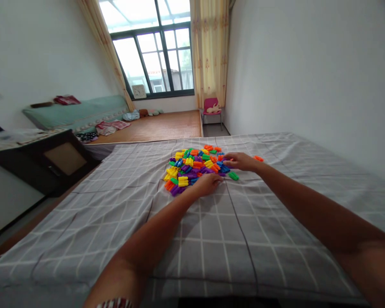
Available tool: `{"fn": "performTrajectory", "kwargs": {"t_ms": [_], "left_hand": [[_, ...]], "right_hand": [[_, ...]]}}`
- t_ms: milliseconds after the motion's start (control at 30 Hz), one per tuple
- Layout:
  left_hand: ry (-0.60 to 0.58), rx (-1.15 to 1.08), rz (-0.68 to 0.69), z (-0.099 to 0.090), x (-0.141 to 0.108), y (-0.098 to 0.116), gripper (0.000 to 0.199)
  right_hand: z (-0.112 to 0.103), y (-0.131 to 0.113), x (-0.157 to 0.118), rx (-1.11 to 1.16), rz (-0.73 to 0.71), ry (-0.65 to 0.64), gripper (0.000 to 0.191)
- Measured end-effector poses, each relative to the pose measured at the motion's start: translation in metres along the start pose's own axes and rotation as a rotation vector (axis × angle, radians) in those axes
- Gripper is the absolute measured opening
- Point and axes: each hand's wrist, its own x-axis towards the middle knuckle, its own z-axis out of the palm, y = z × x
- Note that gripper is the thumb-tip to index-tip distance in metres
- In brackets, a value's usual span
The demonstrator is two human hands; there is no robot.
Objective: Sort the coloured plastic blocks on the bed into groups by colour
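Observation:
A pile of small plastic pieces (197, 164) in yellow, orange, green, blue and purple lies on the grey checked bedsheet (211, 231). My left hand (208, 184) rests at the near edge of the pile, its fingers curled beside purple pieces; whether they grip anything is hidden. My right hand (239, 161) reaches in from the right and touches the pile's right edge, next to blue and purple pieces, with thumb and fingers a little apart. A green piece (234, 176) lies just below my right hand. Beyond its wrist is an orange piece (258, 158).
Behind the bed is a low wooden platform (167, 124) with cloths and soft toys. A dark cabinet (60, 160) stands at the left. By the right wall (308, 77) is a pink chair (211, 104) holding a plush toy.

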Motion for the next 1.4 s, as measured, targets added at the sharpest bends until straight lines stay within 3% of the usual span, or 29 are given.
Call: {"fn": "performTrajectory", "kwargs": {"t_ms": [100, 167, 367, 500, 700, 800, 933, 1000, 1100, 1233, 1333, 1400], "left_hand": [[-0.073, 0.19, 0.084, 0.008, 0.005, 0.013, 0.032], [-0.078, 0.266, 0.062, 0.015, 0.005, 0.018, 0.034], [0.077, 0.333, -0.024, 0.034, -0.003, 0.02, 0.038], [0.118, 0.292, 0.0, 0.038, -0.012, 0.018, 0.038], [0.133, 0.266, 0.003, 0.041, -0.017, 0.017, 0.037], [0.133, 0.272, 0.003, 0.041, -0.017, 0.016, 0.038], [0.13, 0.277, 0.002, 0.04, -0.016, 0.016, 0.038], [0.132, 0.273, 0.0, 0.04, -0.015, 0.015, 0.038], [0.126, 0.269, -0.007, 0.039, -0.014, 0.014, 0.038], [0.115, 0.266, -0.005, 0.038, -0.013, 0.013, 0.039], [0.106, 0.269, -0.01, 0.038, -0.013, 0.014, 0.039], [0.098, 0.273, -0.011, 0.037, -0.013, 0.014, 0.04]], "right_hand": [[0.013, 0.005, 0.024, -0.031, -0.001, 0.077, 0.038], [0.025, 0.004, 0.034, -0.114, 0.017, 0.098, 0.035], [0.051, 0.002, 0.043, -0.255, -0.126, 0.023, 0.05], [0.047, 0.002, 0.035, -0.254, -0.162, 0.052, 0.054], [0.03, 0.006, 0.009, -0.205, -0.02, 0.025, 0.036], [0.01, 0.036, -0.004, -0.105, 0.138, 0.236, 0.032], [-0.022, 0.109, -0.032, -0.066, 0.651, 0.625, 0.04], [-0.026, 0.143, -0.048, -0.158, 0.816, 0.708, 0.043], [-0.019, 0.171, -0.065, -0.236, 0.895, 0.617, 0.046], [-0.015, 0.178, -0.07, -0.282, 0.899, 0.488, 0.05], [-0.022, 0.181, -0.07, -0.209, 0.781, 0.453, 0.04], [-0.024, 0.185, -0.072, -0.089, 0.631, 0.361, 0.048]]}}
